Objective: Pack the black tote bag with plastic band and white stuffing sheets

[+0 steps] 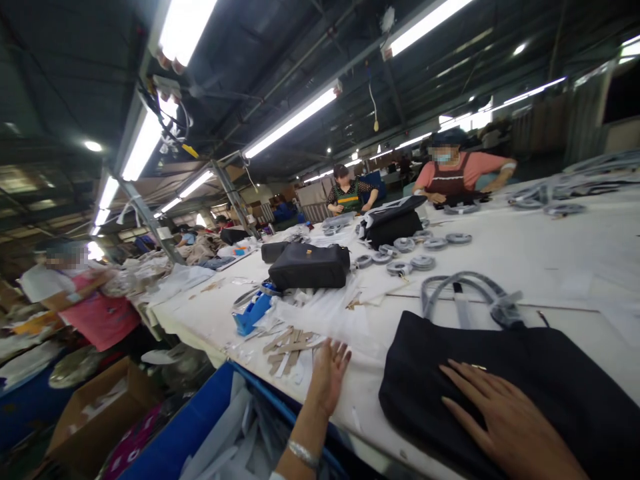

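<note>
My right hand (505, 417) lies flat, fingers spread, on a black fabric bag (550, 373) with grey handles (470, 293) at the near edge of the white table (525, 253). My left hand (327, 373) is open, fingers stretched out over the table edge, close to a pile of small tan paper strips (287, 347). A silver bracelet sits on my left wrist. Neither hand grips anything.
A blue tape dispenser (253, 313), black bags (310, 265), clear plastic sheets and coiled grey straps (415, 253) lie farther along the table. Other people work at the far side and at left. A blue bin (200, 427) and a cardboard box (95, 420) stand below.
</note>
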`<state>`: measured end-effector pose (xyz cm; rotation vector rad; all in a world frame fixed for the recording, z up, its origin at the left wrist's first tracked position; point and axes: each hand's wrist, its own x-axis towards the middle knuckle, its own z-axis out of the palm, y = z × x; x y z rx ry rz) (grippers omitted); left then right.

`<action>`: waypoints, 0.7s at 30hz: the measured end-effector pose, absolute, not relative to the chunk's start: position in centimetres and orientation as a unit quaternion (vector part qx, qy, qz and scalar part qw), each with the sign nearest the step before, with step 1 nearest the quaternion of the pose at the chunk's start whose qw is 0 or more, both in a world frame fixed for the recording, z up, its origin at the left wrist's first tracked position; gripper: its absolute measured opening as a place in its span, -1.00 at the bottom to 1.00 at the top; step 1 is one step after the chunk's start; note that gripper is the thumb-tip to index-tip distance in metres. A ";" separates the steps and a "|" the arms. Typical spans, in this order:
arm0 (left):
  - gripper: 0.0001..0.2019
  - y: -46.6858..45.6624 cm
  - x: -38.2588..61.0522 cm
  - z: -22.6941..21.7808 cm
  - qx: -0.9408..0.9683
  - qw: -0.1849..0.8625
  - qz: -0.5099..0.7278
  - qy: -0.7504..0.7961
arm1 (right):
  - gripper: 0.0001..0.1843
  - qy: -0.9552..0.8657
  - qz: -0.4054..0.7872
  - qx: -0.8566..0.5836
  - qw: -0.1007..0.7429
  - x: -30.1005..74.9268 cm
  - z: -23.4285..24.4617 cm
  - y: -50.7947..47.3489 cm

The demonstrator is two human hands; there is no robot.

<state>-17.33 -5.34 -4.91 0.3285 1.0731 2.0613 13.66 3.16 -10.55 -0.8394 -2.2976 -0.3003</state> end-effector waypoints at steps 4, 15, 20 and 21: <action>-0.83 -3.6 -14.6 -5.8 0.142 0.379 0.817 0.410 | -0.41 -0.878 -0.093 -0.348 0.316 13.6 -10.3 2.8; -0.80 -2.9 -9.8 -0.5 0.182 0.302 0.821 0.450 | -0.47 -0.879 -0.037 -0.364 0.307 13.2 -8.5 1.8; -0.76 -2.2 -2.8 -1.4 0.328 0.353 0.735 0.476 | -0.49 -0.879 -0.010 -0.374 0.297 13.2 -7.8 1.2; -0.78 -1.9 -1.8 -2.0 0.364 0.353 0.708 0.491 | -0.49 -0.878 -0.004 -0.375 0.299 13.3 -7.7 1.1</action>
